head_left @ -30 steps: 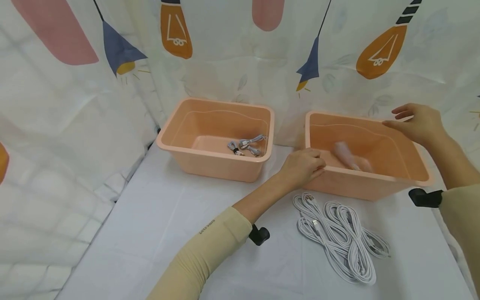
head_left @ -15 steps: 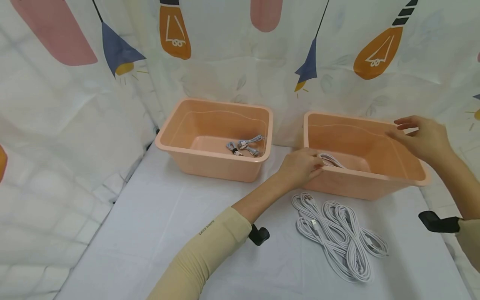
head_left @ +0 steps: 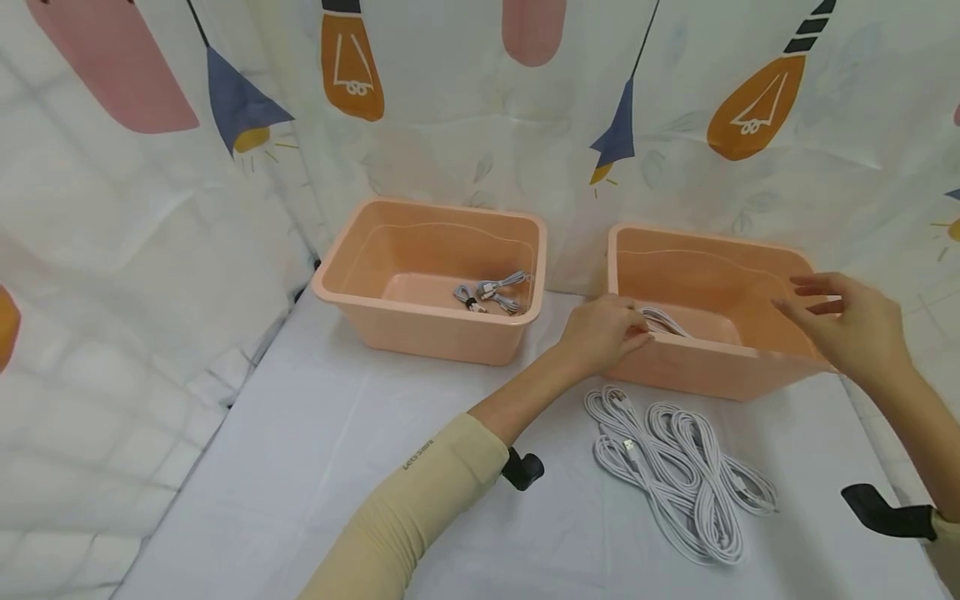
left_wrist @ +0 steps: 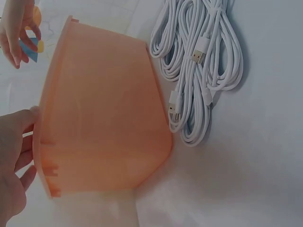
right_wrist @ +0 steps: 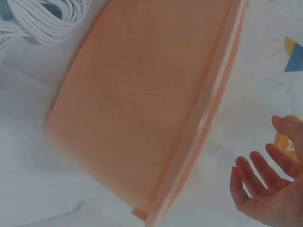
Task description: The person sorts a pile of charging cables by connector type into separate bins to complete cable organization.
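Note:
My left hand [head_left: 600,333] grips the front left rim of the right-hand peach plastic bin [head_left: 720,372]. The left wrist view shows thumb and fingers of the left hand [left_wrist: 14,163] at that rim. Just inside the bin's front wall, a coiled white cable [head_left: 662,320] is partly hidden. Over the bin's right end hovers my right hand [head_left: 862,333], holding nothing, its fingers loosely bent. The right wrist view shows the right hand [right_wrist: 272,182] apart from the rim. Several bundled white USB cables [head_left: 675,475] lie on the table in front of the bin.
A second peach bin [head_left: 420,327] stands to the left, with several small grey cables [head_left: 498,287] inside at its right end. Both bins stand on a white-covered table [head_left: 300,467], close to a printed curtain [head_left: 480,108] behind them.
A blurred pale thing was moving inside the right bin; the white cable now lies by its front wall. My right hand has come from the back rim toward the front right. The left hand stays.

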Tool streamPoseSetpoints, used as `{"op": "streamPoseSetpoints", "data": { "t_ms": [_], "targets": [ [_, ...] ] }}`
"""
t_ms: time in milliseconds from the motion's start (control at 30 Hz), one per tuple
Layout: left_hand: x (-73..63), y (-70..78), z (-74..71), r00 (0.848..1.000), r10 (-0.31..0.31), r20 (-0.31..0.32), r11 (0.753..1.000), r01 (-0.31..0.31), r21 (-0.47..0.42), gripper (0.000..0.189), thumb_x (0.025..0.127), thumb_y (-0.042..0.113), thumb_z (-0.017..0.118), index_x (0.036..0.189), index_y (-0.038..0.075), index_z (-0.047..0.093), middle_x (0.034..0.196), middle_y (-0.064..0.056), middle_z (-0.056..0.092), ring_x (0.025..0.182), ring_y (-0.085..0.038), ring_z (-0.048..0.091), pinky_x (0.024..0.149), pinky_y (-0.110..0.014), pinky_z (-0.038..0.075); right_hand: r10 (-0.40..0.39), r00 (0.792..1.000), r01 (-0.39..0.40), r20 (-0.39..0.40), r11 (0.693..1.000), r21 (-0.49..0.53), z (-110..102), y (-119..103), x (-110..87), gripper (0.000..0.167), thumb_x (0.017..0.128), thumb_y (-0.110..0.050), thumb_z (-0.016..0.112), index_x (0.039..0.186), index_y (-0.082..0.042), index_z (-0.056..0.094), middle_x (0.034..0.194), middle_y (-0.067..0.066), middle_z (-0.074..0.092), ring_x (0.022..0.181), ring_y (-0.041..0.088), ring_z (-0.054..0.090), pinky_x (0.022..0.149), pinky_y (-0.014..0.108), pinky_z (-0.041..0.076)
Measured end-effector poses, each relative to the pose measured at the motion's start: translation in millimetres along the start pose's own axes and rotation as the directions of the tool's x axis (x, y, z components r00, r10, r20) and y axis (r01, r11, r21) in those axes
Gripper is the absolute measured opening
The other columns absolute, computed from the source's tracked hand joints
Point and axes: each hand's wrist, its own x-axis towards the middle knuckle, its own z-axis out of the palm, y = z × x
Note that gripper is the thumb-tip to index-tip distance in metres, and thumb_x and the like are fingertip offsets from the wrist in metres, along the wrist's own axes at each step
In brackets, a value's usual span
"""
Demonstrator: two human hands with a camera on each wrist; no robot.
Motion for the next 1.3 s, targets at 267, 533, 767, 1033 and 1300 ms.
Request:
{"op": "streamPoseSetpoints", "data": {
  "t_ms": [267,533,767,1033,1300],
  "targets": [
    [0.2,3.6,-2.1,0.999,-0.042,0.035,0.999,0.042,0.011,0.021,0.103,0.039,0.069,0.109,0.025,0.084,0.105,0.009,0.073,0.1,-0.008,0.067,0.07,-0.021,0.053,0.009,1.0,-0.008,-0.024,0.999,0.043,11.1,-0.8,-27.4,0.05,0.102,-0.021,0.071,0.137,0.012,0.058,0.127,0.041,0.062,0.105,0.062,0.06,0.054,0.001,0.033],
    [1.0,3.7,-1.5,0.997,-0.058,0.041,0.998,0.058,-0.016,0.021,0.103,0.039,0.069,0.11,0.025,0.084,0.104,0.009,0.072,0.097,-0.008,0.065,0.066,-0.02,0.05,-0.044,0.997,0.05,-0.063,0.995,0.082,20.8,4.8,-51.5,0.043,0.096,-0.011,0.077,0.13,0.011,0.063,0.119,0.042,0.065,0.081,-0.013,0.061,0.059,-0.001,0.037],
    [2.1,3.3,-2.1,0.996,-0.072,0.047,0.996,0.074,-0.043,0.02,0.103,0.039,0.07,0.109,0.026,0.084,0.102,0.009,0.071,0.093,-0.008,0.063,0.063,-0.019,0.046,-0.075,0.99,0.091,-0.116,0.986,0.141,30.5,8.0,-72.3,0.039,0.092,-0.009,0.081,0.124,0.009,0.068,0.114,0.035,0.067,0.084,-0.033,0.043,0.066,-0.003,0.04],
    [2.3,4.6,-4.0,0.995,-0.088,0.042,0.995,0.09,-0.042,0.019,0.102,0.04,0.071,0.107,0.027,0.084,0.103,0.01,0.072,0.096,-0.008,0.064,0.065,-0.02,0.047,-0.085,0.989,0.105,-0.118,0.98,0.168,49.3,13.2,-92.0,0.038,0.089,-0.004,0.081,0.123,0.007,0.069,0.105,0.022,0.075,0.085,-0.032,0.045,0.066,-0.002,0.042],
    [3.5,6.3,-4.9,0.993,-0.098,0.061,0.995,0.1,-0.03,0.02,0.102,0.041,0.07,0.108,0.028,0.084,0.104,0.01,0.072,0.098,-0.008,0.064,0.067,-0.021,0.048,-0.078,0.992,0.092,-0.102,0.986,0.141,71.7,19.2,-109.6,0.041,0.086,-0.002,0.084,0.124,0.004,0.069,0.106,0.032,0.072,0.084,-0.03,0.042,0.064,-0.002,0.042]
  ]
}}
